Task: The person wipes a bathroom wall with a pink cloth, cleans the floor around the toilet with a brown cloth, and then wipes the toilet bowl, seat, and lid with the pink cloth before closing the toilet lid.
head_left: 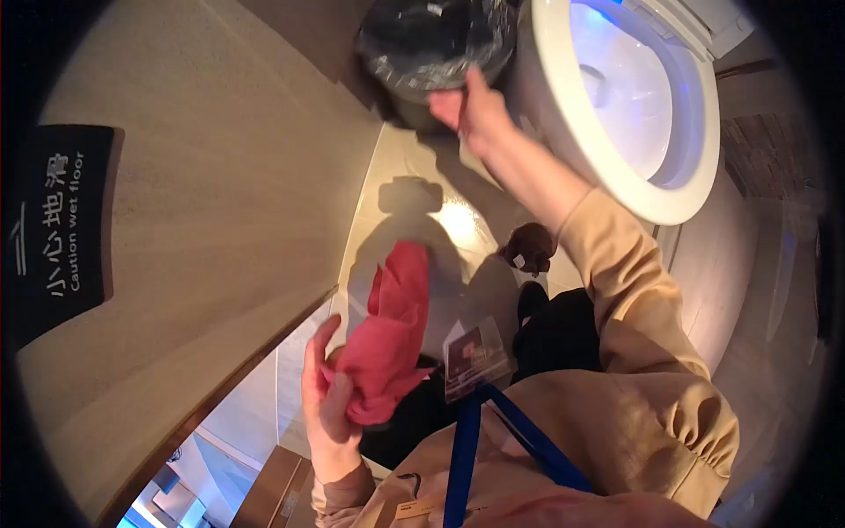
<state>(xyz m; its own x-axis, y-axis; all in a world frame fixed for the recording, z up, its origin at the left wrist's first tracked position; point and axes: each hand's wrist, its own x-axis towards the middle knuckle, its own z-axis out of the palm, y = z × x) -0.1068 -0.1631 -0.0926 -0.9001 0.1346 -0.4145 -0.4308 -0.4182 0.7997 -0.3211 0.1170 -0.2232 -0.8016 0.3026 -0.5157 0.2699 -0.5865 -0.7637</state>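
Observation:
My left hand (pixel 330 387) is closed round a crumpled red cloth (pixel 392 339), which sticks up from the fingers over the floor. At the top, my right hand (pixel 473 110) reaches to the dark trash bin (pixel 422 110), lined with a clear plastic bag (pixel 396 66). The right fingertips are at the near side of the bin's rim; whether they grip the bag or rim cannot be made out. Just right of the bin stands a white toilet (pixel 550 97) with its seat opening uncovered.
A black "Caution wet floor" sign (pixel 70 229) is on the wall at the left. On the tiled floor (pixel 409 154) lies a small brown object (pixel 530 246) near my shoe (pixel 530 301). A badge (pixel 471 356) hangs from my blue lanyard (pixel 465 449).

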